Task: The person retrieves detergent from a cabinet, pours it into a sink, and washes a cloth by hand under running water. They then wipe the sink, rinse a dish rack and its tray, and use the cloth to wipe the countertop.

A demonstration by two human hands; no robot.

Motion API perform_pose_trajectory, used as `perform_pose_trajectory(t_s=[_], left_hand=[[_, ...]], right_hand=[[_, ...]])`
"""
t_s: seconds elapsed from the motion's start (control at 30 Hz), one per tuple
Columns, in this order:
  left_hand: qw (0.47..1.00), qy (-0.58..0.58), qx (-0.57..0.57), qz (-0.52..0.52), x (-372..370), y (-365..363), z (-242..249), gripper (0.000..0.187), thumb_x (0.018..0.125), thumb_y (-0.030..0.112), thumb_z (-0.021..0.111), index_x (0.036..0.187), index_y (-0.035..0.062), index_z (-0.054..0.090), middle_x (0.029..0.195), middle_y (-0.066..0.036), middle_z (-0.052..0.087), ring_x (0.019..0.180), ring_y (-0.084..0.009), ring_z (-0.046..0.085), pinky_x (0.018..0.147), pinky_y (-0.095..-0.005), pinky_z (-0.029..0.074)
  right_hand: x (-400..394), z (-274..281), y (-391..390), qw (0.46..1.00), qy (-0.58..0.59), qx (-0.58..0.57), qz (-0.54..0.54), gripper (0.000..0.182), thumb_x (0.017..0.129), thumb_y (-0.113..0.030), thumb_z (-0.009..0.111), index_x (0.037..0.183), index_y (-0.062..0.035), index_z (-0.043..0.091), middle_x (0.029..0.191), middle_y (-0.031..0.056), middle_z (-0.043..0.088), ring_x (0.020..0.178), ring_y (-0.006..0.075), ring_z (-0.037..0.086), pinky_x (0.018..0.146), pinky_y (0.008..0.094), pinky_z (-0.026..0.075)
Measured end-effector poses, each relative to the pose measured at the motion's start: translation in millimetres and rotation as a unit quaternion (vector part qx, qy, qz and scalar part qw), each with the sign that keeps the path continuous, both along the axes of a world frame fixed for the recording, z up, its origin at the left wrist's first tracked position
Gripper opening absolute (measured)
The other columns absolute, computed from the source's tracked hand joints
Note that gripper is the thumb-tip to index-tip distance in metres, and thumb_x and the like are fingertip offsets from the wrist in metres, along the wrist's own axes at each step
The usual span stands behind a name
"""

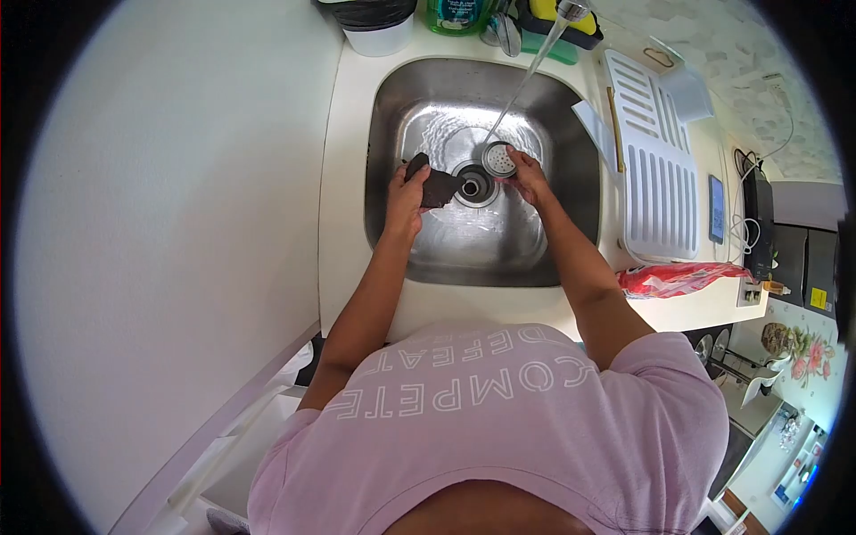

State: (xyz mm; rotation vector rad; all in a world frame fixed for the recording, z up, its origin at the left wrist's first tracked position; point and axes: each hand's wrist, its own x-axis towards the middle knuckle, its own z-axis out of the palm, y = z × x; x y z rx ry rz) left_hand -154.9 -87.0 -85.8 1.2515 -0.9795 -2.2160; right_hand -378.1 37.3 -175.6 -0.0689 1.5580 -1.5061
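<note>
Over the steel sink (481, 272), my left hand (406, 203) is closed around a dark, floppy piece that looks like a cloth (439, 189). My right hand (528, 176) grips a round metal sink strainer (497, 160) by its edge, its perforated face turned up. Between the two hands lies the uncovered drain hole (473, 186). A stream of water (526, 78) runs from the tap (572, 10) and comes down at or just beside the strainer; exactly where it lands is hard to tell.
Right of the sink stands a white dish rack (660, 169), with a phone (716, 209) beyond it and a red plastic bag (682, 279) nearer me. A green soap bottle (455, 16), a sponge holder (557, 34) and a black-lined white bin (379, 37) line the back. A wall (178, 178) rises at left.
</note>
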Motion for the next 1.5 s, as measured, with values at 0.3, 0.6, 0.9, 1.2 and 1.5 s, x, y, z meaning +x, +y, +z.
perform_pose_trajectory(t_s=[0.3,0.6,0.9,1.2,1.5], left_hand=[[1.0,0.004,0.003,0.006,0,-1,0,0.044,0.078,0.02,0.067,0.115,0.006,0.048,0.098,-0.008,0.059,0.082,-0.0184,0.061,0.067,-0.0361,0.051],[1.0,0.008,0.004,0.016,-2,0,-1,0.039,0.079,0.019,0.065,0.112,0.006,0.049,0.096,-0.007,0.06,0.08,-0.0171,0.062,0.062,-0.0339,0.053],[1.0,0.005,0.0,0.002,0,-1,1,0.037,0.079,0.018,0.065,0.111,0.0077,0.049,0.095,-0.005,0.06,0.081,-0.016,0.061,0.065,-0.0333,0.052],[1.0,0.0,0.0,0.0,-1,-2,-2,0.039,0.079,0.018,0.065,0.112,0.0057,0.048,0.094,-0.006,0.06,0.08,-0.0177,0.062,0.063,-0.0341,0.053],[1.0,0.014,-0.011,0.003,-1,0,2,0.035,0.081,0.015,0.062,0.111,0.0018,0.05,0.089,-0.007,0.058,0.072,-0.0154,0.061,0.054,-0.0277,0.051]], right_hand=[[-6,4,4,0.992,0.106,0.071,0.004,0.043,0.082,-0.045,0.06,0.102,-0.0064,0.061,0.092,0.0063,0.062,0.072,0.0124,0.058,0.059,0.0301,0.049],[24,-16,-7,0.783,0.545,0.226,0.196,0.025,0.084,-0.021,0.05,0.092,-0.0003,0.063,0.092,0.026,0.052,0.084,0.0414,0.056,0.077,0.0432,0.048],[39,-42,-8,0.807,0.531,0.197,0.167,0.017,0.071,-0.01,0.058,0.084,0.0014,0.058,0.08,0.0232,0.061,0.08,0.0378,0.06,0.071,0.0416,0.047],[35,-50,-3,0.788,0.558,0.199,0.168,0.013,0.071,-0.009,0.057,0.08,-0.0031,0.063,0.081,0.0189,0.063,0.079,0.0343,0.061,0.071,0.0417,0.049],[17,-6,-17,0.849,0.431,0.304,0.033,0.018,0.074,-0.027,0.062,0.08,-0.0113,0.069,0.08,0.0135,0.066,0.077,0.029,0.064,0.07,0.0368,0.05]])
